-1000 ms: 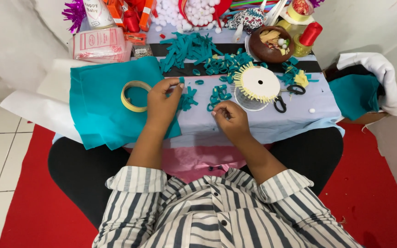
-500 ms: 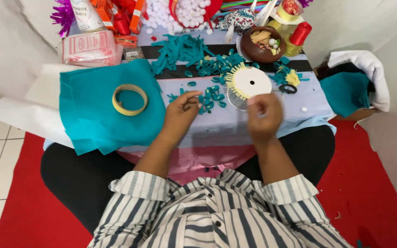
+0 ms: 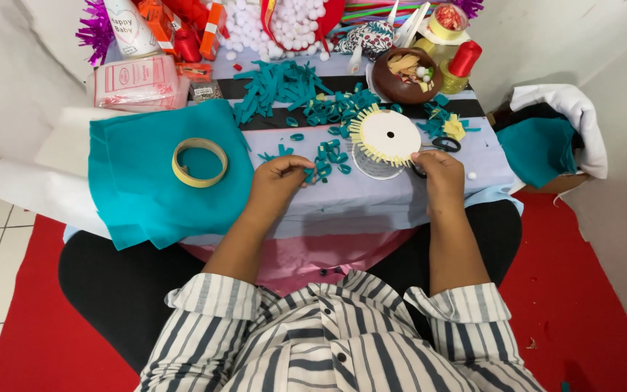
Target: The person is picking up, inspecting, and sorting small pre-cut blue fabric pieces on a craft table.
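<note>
The left hand [image 3: 279, 176] sits near the middle of the tabletop [image 3: 371, 203], fingers curled together around a small teal felt piece [image 3: 308, 173], which pokes out past the fingertips. Just beyond it lies a loose cluster of folded teal loops [image 3: 328, 158], and farther back a heap of cut teal strips [image 3: 277, 81]. The right hand [image 3: 438, 170] rests toward the right edge, fingers bent inward at the rim of the white disc [image 3: 390, 136]; whether it pinches anything cannot be told. Black scissors [image 3: 440, 144] lie just beside it, partly under the disc.

The disc already carries a fringe of yellow petals around its rim, and it seems to sit on a clear cup. No teal loops look attached to it yet, so many pieces appear cut and folded but unmounted. A teal felt sheet [image 3: 161, 189] with a tape roll [image 3: 199, 162] on it drapes over the left edge, largely uncut. The far edge is crowded and cut off by the frame.
</note>
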